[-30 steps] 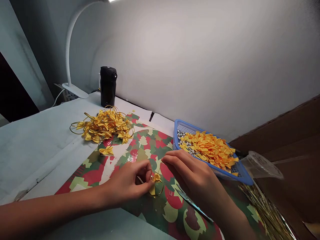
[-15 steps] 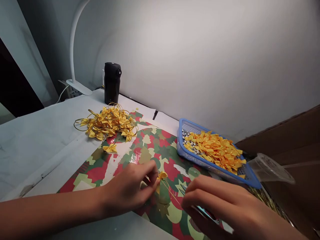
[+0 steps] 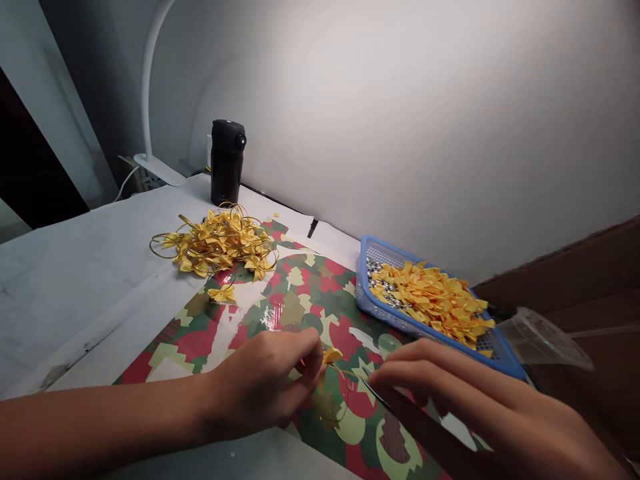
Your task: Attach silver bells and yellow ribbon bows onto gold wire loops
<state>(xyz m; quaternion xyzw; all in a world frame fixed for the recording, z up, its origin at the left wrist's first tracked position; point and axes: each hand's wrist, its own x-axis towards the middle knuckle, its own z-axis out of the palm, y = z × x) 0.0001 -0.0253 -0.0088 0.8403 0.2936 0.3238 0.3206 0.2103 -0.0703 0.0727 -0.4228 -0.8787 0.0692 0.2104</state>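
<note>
My left hand (image 3: 280,377) is closed in a pinch on a small yellow ribbon bow (image 3: 332,355), which sticks out past the fingertips. A thin gold cord (image 3: 349,373) runs from the bow toward my right hand (image 3: 465,393). The fingers of that hand are curled around a slim, pointed metal tool (image 3: 376,392); its tips meet or lie close to the cord, and its kind I cannot make out. Part of the cord loops down below the bow. Under both hands lies a red, green and cream patterned sheet (image 3: 295,280).
Left of centre is a pile of yellow bows on gold cord loops (image 3: 220,243), with a single bow (image 3: 223,293) in front. A blue basket (image 3: 367,301) holds yellow bows and silver beads. A black bottle (image 3: 227,163), white lamp (image 3: 157,170) and clear plastic cup (image 3: 550,340) stand around.
My left hand has shifted slightly right with the bow. The tool in my right hand has turned, and its tips now lie by the cord close to the bow.
</note>
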